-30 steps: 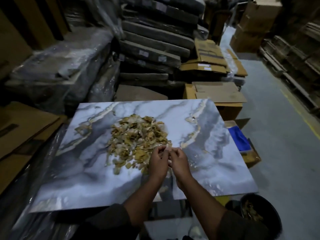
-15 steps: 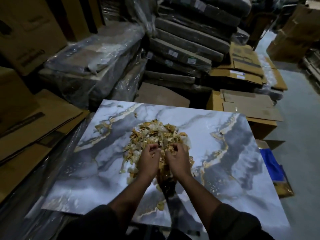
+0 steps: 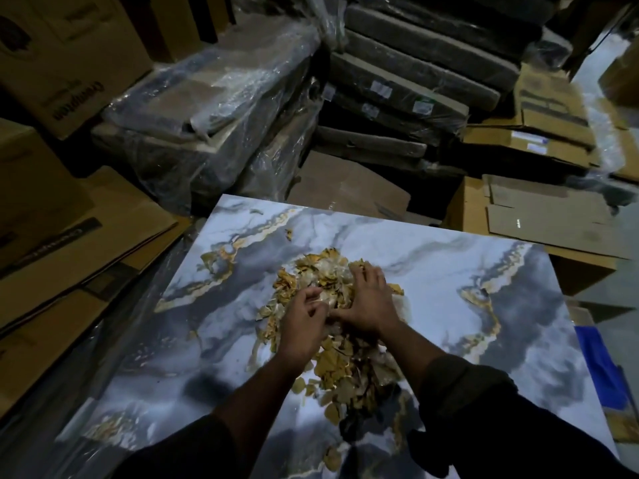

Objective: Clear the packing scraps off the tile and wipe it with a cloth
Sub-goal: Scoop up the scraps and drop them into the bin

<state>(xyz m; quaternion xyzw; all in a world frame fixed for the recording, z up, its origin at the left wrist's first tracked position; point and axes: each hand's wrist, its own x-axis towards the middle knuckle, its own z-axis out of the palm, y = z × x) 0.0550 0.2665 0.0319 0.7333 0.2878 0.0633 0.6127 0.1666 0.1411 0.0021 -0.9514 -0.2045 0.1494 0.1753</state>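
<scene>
Both hands lie in a heap of yellow-brown torn packing scraps (image 3: 340, 354) running near to far along the glossy grey-white marbled tile (image 3: 484, 271). Left hand (image 3: 304, 323) curls around scraps; right hand (image 3: 368, 302) presses them, fingers spread. Beyond stand plastic-wrapped slab stacks (image 3: 408, 84).

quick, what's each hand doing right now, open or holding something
Left hand: fingers curled into the scraps, gripping some.
Right hand: open, fingers spread flat, pressing on the scraps on the tile.
</scene>
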